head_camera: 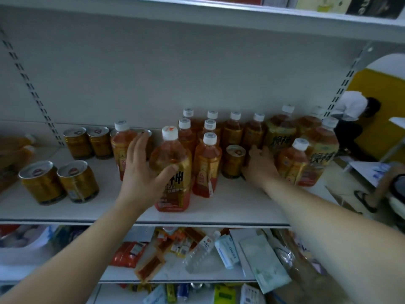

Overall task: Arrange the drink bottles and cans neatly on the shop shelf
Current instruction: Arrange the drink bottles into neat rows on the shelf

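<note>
Amber tea fills most of the bottles on the white shelf (230,207), seen from the head camera looking slightly down. A large bottle (172,172) with a white cap stands at the front, near the shelf's edge, and the left hand (143,170) is spread wide against its left side, thumb touching the label, fingers fanned and closed on nothing. Behind that hand stands a smaller bottle (121,148), partly hidden by it. To the right of the large bottle a cluster of small bottles (208,159) runs back toward the rear panel in rough rows. The right hand (259,165) reaches in low between a gold can (233,161) and another small bottle (292,161); its fingers curl behind the can, and whether they grip anything cannot be told. Further right, large bottles (321,150) with dark lettering stand close together. On the left of the shelf two gold cans (59,182) sit side by side at the front, and two more (88,142) stand at the back, well apart from the bottles on the right. On the lower shelf (197,275) mixed packets and a clear bottle lie in disorder.
</note>
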`<state>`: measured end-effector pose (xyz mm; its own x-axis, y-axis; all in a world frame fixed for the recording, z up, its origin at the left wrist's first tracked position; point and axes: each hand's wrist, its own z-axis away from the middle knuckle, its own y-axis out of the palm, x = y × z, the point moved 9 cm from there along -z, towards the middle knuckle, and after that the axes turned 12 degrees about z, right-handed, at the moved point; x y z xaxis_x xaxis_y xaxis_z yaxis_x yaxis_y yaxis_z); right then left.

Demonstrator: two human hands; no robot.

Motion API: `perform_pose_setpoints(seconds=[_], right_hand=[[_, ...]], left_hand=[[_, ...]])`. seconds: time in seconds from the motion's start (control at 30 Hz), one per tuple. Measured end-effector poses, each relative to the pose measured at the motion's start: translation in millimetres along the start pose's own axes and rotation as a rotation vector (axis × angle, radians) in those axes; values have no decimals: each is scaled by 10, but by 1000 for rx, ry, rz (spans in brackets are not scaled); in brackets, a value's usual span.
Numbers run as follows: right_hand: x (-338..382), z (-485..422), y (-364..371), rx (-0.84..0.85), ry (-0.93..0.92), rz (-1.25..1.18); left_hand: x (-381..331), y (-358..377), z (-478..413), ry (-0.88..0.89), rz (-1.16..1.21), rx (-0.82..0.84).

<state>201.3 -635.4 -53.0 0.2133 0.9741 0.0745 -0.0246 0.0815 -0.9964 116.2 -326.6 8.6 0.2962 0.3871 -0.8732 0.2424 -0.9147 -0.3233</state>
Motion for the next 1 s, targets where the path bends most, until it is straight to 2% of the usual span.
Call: perform_pose_setpoints(seconds=[0.1,0.23,0.53,0.7,0.73,0.8,0.87,1.0], right_hand=[[43,-71,84,29,-23,222],[77,8,-54,-70,-86,437],[107,404,-117,-81,-178,155],[77,808,-75,-176,-240,55],[14,853,-70,-173,-222,34],[-168,914,-56,-163,-159,-31],[-374,965,-61,-187,-98,-126],[-763,1030,-98,-301,-1,-237]], left_hand=[[-243,195,56,88,-84,31],[-154,229,43,20,-77,-10],[-41,199,83,-17,-78,-88],[92,208,176,-86,-91,-46],[61,174,214,-56,-125,-75],[-141,184,343,125,-178,-111],[-382,430,489,301,-175,-23],[-759,1173,591,526,-177,202]])
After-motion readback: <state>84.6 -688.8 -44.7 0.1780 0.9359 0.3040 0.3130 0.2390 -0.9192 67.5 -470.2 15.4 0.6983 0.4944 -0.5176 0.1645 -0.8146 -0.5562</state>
